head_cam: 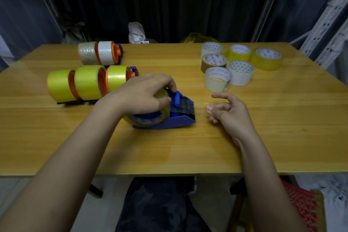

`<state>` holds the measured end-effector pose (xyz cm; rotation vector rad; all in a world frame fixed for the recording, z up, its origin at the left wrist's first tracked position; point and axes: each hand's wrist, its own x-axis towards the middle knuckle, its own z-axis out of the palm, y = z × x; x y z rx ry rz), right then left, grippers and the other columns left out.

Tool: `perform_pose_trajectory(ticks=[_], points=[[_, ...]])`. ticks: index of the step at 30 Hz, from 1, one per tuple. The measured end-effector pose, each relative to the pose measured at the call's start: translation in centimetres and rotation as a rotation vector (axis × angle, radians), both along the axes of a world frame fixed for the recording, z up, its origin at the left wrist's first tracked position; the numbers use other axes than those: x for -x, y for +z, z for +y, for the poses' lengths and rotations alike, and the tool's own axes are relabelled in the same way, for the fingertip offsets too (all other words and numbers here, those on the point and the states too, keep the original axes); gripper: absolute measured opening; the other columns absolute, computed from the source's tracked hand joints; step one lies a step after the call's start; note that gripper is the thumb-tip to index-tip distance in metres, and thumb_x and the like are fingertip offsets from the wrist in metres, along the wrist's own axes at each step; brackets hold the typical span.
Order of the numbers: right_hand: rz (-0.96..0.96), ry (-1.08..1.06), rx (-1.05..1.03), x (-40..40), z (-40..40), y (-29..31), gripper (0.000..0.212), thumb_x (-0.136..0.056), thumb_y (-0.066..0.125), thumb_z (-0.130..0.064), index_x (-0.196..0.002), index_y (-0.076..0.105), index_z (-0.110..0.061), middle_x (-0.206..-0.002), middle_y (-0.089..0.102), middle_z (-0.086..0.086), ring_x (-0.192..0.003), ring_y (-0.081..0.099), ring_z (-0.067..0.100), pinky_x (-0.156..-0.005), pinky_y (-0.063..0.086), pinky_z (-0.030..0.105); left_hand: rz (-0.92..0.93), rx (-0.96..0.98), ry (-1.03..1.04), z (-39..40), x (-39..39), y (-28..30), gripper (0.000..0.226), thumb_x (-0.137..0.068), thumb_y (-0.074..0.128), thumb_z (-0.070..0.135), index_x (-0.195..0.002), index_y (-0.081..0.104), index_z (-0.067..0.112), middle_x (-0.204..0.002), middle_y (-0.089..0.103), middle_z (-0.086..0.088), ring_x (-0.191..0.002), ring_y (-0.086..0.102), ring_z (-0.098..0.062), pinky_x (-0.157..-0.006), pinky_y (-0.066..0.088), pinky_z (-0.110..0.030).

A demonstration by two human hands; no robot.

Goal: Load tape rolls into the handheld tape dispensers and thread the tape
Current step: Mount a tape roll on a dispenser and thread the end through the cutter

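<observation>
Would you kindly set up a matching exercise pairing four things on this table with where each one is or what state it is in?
Things:
1. blue dispenser
2. left hand
3. right hand
4. loose tape rolls

Places or states:
A. far right of the table
B. holds nothing, fingers loosely curled
C. middle of the table, tape over its roller
D. on the roll in the dispenser

Pairs: 1-C, 2-D, 3-B, 4-A
</observation>
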<state>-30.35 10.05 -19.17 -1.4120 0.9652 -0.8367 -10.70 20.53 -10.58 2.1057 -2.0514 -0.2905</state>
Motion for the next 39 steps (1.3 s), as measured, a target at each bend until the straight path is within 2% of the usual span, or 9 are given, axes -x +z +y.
perform_pose_trajectory(ticks=[7, 11, 14, 17, 20, 24, 29, 36, 39], points=[[-0.151, -0.024, -0.204, -0.3, -0.3, 0.7, 0.031, -0.079, 0.075, -0.006, -0.106, 0.061, -0.013, -0.072, 0.067, 0.003, -0.060, 0.064, 0.009, -0.056, 0.054, 0.018, -0.027, 0.005, 0.018, 0.0, -0.5, -0.2, 0.035, -0.090, 0.052, 0.032, -0.124, 0.046, 0.035, -0.125, 0.048, 0.014, -0.119, 0.039, -0.009, -0.094, 0.039, -0.031], [-0.096, -0.003, -0.257, -0.6, -0.7, 0.8, 0.018, -0.080, 0.076, -0.013, -0.092, 0.067, -0.004, -0.077, 0.069, 0.010, -0.065, 0.070, 0.013, -0.060, 0.057, 0.020, -0.066, -0.024, 0.055, -0.1, -0.7, -0.3, 0.048, -0.090, 0.051, 0.035, -0.137, 0.041, 0.034, -0.138, 0.047, 0.011, -0.126, 0.040, -0.012, -0.098, 0.039, -0.032], [-0.135, 0.034, -0.367, -0.7, -0.9, 1.1, 0.016, -0.081, 0.074, -0.013, -0.085, 0.067, 0.001, -0.073, 0.069, 0.012, -0.068, 0.072, 0.018, -0.057, 0.055, 0.017, -0.041, -0.014, 0.097, 0.2, -0.8, -0.2, 0.059, -0.079, 0.043, 0.046, -0.136, 0.045, 0.032, -0.134, 0.052, 0.010, -0.122, 0.045, -0.012, -0.096, 0.041, -0.032], [-0.251, 0.115, -0.481, -0.8, -1.2, 1.5, 0.016, -0.083, 0.069, -0.010, -0.091, 0.063, 0.003, -0.075, 0.072, 0.014, -0.074, 0.073, 0.023, -0.060, 0.058, 0.021, -0.014, 0.017, 0.127, 0.6, -0.7, -0.1, 0.064, -0.072, 0.038, 0.048, -0.133, 0.049, 0.030, -0.131, 0.054, 0.009, -0.120, 0.047, -0.012, -0.095, 0.042, -0.034], [-0.326, 0.192, -0.522, -1.4, -1.3, 1.4, 0.012, -0.088, 0.062, -0.010, -0.093, 0.057, 0.000, -0.090, 0.072, 0.022, -0.083, 0.073, 0.027, -0.065, 0.060, 0.028, -0.014, 0.051, 0.126, 0.6, -0.9, -0.4, 0.054, -0.085, 0.045, 0.057, -0.130, 0.051, 0.029, -0.128, 0.056, 0.009, -0.116, 0.049, -0.012, -0.092, 0.044, -0.034], [-0.430, 0.240, -0.572, -2.1, -1.5, 1.4, 0.010, -0.086, 0.059, -0.011, -0.081, 0.051, -0.007, -0.091, 0.071, 0.025, -0.083, 0.073, 0.028, -0.065, 0.060, 0.030, -0.023, 0.064, 0.136, 0.8, -1.1, -0.7, 0.080, -0.064, 0.055, 0.079, -0.128, 0.051, 0.031, -0.123, 0.058, 0.011, -0.110, 0.052, -0.011, -0.086, 0.047, -0.033], [-0.400, 0.307, -0.525, -2.1, -2.1, 1.0, 0.011, -0.093, 0.050, -0.008, -0.082, 0.050, -0.005, -0.090, 0.072, 0.022, -0.081, 0.073, 0.026, -0.063, 0.060, 0.028, -0.058, 0.069, 0.135, 0.8, -1.4, -0.9, 0.075, -0.064, 0.069, 0.066, -0.128, 0.049, 0.032, -0.124, 0.056, 0.013, -0.110, 0.051, -0.010, -0.086, 0.047, -0.034], [-0.431, 0.395, -0.600, -1.9, -2.6, 0.9, 0.007, -0.079, 0.054, -0.010, -0.077, 0.048, -0.007, -0.096, 0.071, 0.024, -0.083, 0.073, 0.026, -0.064, 0.060, 0.028, -0.031, 0.092, 0.156, 0.8, -1.4, -0.9, 0.074, -0.064, 0.071, 0.064, -0.127, 0.050, 0.032, -0.122, 0.057, 0.013, -0.108, 0.052, -0.010, -0.084, 0.047, -0.032], [-0.451, 0.392, -0.645, -1.8, -2.7, 0.8, 0.027, -0.066, 0.072, -0.009, -0.074, 0.047, -0.011, -0.098, 0.071, 0.025, -0.086, 0.073, 0.028, -0.064, 0.060, 0.031, -0.019, 0.090, 0.158, 0.9, -1.3, -1.0, 0.074, -0.064, 0.071, 0.064, -0.127, 0.050, 0.033, -0.122, 0.057, 0.013, -0.107, 0.052, -0.009, -0.084, 0.047, -0.032]])
